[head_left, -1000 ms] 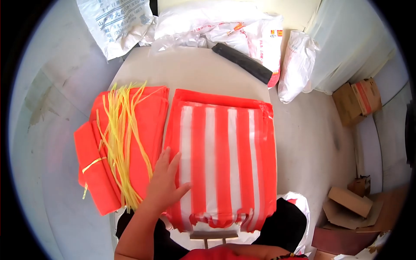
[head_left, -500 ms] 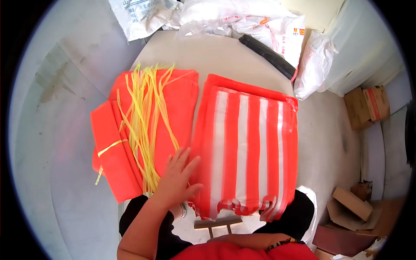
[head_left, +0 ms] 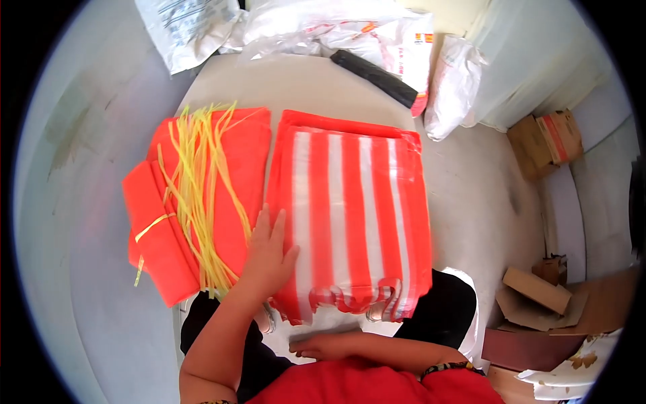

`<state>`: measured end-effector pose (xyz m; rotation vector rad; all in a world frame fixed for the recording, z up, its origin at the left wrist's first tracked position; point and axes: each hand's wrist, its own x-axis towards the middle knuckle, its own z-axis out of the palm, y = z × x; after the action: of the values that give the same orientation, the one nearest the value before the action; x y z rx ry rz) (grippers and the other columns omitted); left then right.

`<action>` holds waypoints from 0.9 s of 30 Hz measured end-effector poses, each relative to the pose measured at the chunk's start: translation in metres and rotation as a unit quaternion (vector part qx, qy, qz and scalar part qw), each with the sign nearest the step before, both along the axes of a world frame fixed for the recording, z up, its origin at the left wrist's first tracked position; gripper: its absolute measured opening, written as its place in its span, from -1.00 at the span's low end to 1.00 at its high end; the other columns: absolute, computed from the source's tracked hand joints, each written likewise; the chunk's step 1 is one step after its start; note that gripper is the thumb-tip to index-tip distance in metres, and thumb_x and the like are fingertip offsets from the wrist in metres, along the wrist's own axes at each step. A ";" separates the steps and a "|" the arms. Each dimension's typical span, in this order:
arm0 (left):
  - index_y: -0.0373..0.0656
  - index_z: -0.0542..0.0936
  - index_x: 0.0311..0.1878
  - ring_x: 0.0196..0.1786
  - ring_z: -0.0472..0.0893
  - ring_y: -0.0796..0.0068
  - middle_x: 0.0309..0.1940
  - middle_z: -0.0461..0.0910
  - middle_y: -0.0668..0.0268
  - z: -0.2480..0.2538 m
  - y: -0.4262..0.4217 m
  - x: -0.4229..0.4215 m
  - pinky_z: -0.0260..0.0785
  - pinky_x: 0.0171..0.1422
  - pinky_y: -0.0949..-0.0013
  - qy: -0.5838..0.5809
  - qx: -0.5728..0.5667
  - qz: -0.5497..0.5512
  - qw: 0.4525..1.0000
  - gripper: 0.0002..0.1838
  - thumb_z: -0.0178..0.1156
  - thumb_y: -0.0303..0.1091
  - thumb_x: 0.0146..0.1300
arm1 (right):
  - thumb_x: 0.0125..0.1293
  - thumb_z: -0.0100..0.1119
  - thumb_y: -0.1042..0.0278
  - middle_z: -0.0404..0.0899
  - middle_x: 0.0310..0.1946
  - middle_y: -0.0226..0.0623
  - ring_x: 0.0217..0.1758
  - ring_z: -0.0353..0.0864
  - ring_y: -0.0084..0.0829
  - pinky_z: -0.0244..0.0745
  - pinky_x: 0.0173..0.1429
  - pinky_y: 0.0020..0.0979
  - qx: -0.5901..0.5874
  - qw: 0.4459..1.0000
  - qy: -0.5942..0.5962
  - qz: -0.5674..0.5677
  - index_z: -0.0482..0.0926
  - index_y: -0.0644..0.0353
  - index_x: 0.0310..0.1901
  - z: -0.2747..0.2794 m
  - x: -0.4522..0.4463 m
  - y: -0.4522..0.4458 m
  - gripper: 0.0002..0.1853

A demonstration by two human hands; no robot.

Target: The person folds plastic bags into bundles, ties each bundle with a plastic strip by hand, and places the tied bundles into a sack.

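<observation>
A stack of red-and-white striped plastic bags [head_left: 344,209] lies flat on the table in front of me, its cut, ruffled edge towards my lap. My left hand [head_left: 270,252] is on the stack's left edge, fingers stretched out and holding nothing. My right hand [head_left: 321,346] is low by my lap, below the ruffled edge, with its fingers extended and nothing visible in them. Left of the striped stack is a pile of plain red plastic sheets or bags [head_left: 249,151], with loose yellow strips [head_left: 200,195] across it. A folded red bundle [head_left: 149,202] tied with a yellow strip overlaps its left side.
White printed sacks [head_left: 296,23] line the table's far edge, with a black roll [head_left: 374,77] before them. A stuffed white bag [head_left: 452,87] leans at the far right corner. Cardboard boxes [head_left: 535,289] stand on the right. My knees [head_left: 441,306] are under the near edge.
The view has shifted, so the table's contents appear further left. My right hand has come into view by my lap. My left hand stays at the striped stack's left edge.
</observation>
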<state>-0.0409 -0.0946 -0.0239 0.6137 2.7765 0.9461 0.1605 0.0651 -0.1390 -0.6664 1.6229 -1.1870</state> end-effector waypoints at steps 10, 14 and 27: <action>-0.39 0.08 0.69 0.72 0.15 -0.16 0.75 -0.06 -0.15 -0.024 0.024 -0.015 0.10 0.75 0.06 -0.011 0.022 0.012 1.000 -0.20 0.14 -0.31 0.52 | 0.43 0.33 0.18 0.14 0.68 0.08 0.71 0.15 0.19 0.14 0.70 0.08 0.258 0.716 0.503 -0.408 0.39 0.14 0.58 0.111 -0.076 0.198 -0.27; -0.40 0.08 0.69 0.73 0.13 -0.15 0.75 -0.03 -0.12 -0.035 0.023 -0.031 0.07 0.76 0.07 0.010 0.023 -0.003 1.000 -0.22 0.08 -0.32 0.53 | 0.44 0.30 0.10 -0.09 0.74 0.18 0.76 -0.04 0.26 -0.01 0.75 0.11 0.329 0.723 0.442 -0.417 0.33 0.15 0.61 0.085 -0.075 0.210 -0.23; -0.22 0.17 0.70 0.76 0.06 -0.13 0.74 0.01 -0.12 -0.013 0.031 -0.029 -0.01 0.78 -0.04 0.119 -0.062 -0.004 0.991 -0.21 0.15 -0.27 0.47 | 0.44 0.29 0.10 0.07 0.71 0.09 0.76 0.04 0.10 -0.13 0.77 0.17 0.324 0.734 0.487 -0.345 0.43 0.14 0.55 0.122 -0.085 0.188 -0.30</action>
<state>-0.0698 -0.0638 -0.0373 0.7635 3.0104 0.7333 0.0756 0.2528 -0.0166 -0.1616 3.1765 -0.5752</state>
